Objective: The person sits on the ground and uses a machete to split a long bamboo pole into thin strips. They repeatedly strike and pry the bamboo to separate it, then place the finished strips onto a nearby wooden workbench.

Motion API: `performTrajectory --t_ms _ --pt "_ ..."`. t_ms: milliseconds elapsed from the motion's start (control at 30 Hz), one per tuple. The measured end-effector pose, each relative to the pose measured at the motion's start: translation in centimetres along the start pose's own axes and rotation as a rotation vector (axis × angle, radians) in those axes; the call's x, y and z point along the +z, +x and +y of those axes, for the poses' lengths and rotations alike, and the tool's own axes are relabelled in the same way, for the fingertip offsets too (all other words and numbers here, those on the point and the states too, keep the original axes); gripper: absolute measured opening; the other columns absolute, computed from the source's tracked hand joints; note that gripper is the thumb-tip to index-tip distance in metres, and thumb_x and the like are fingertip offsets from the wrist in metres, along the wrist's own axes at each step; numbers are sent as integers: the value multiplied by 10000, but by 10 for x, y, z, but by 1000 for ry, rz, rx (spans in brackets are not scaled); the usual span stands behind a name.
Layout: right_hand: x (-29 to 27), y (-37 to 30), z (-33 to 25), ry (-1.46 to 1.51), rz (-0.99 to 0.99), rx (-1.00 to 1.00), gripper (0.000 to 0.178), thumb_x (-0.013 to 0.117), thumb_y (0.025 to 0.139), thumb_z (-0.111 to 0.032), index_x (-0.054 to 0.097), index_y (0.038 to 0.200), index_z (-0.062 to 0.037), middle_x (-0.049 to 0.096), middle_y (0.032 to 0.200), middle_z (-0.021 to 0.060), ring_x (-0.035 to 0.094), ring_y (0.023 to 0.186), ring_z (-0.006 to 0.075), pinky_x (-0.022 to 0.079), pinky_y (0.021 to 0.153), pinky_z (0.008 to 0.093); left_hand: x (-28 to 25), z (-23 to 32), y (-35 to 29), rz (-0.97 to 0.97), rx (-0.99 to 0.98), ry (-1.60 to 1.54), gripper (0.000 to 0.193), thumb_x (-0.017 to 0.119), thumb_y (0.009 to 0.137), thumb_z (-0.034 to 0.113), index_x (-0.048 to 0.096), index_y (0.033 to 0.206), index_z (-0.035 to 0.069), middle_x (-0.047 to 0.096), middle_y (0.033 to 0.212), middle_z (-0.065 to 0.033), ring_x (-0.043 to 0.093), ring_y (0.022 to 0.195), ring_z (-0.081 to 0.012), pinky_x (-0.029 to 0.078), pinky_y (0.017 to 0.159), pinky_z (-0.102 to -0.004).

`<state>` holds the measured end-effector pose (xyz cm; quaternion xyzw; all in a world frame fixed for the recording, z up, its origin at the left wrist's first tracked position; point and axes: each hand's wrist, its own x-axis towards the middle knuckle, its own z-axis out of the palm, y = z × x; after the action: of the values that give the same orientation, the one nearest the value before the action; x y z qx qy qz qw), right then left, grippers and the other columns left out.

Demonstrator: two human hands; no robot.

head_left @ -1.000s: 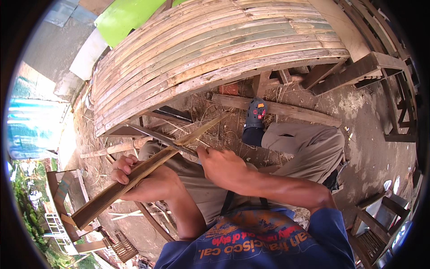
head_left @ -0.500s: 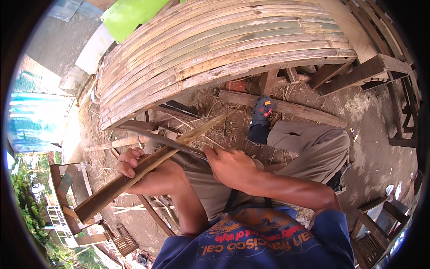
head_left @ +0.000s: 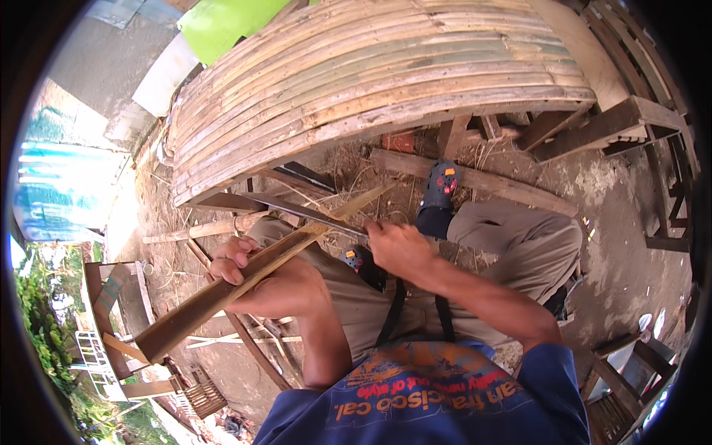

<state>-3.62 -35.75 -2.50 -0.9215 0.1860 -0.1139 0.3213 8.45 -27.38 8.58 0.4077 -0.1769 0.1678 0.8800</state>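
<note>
My left hand is wrapped round a long split piece of bamboo, its fingers over the upper side and its palm below. The bamboo slants from the lower left up to a pale, thin far end. In my right hand is the handle of a machete, mostly hidden by the fingers. Its long dark blade points up and left, crossing the bamboo beyond my left hand, near the pale part. Whether the edge is biting into the bamboo, I cannot tell.
A bamboo-slat bench spans the far side. Under its edge a wooden plank lies by my shoe. Wooden frames stand at the right, with a wooden chair at the lower right. Sticks and shavings litter the dirt floor.
My right hand has moved up and right with the machete, so the blade now crosses the bamboo nearer its far end. My left hand keeps its hold; a second shoe shows between my legs.
</note>
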Motion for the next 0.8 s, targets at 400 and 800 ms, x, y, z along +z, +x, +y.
performTrajectory --t_ms 400,800 --pt "2 -2 -10 -8 -59 55 169 584 861 -104 575 983 12 684 844 197 714 747 357 596 669 436 6 0 -3 54 37 10 406 343 1012 449 372 741 149 379 747 -19 398 767 -150 351 763 -304" --pt "51 -19 55 -53 -174 163 182 543 951 -177 567 984 1 683 766 185 694 703 386 568 626 469 -9 -4 8 49 18 60 362 350 1007 386 389 733 151 395 738 -10 400 757 -145 351 755 -297"
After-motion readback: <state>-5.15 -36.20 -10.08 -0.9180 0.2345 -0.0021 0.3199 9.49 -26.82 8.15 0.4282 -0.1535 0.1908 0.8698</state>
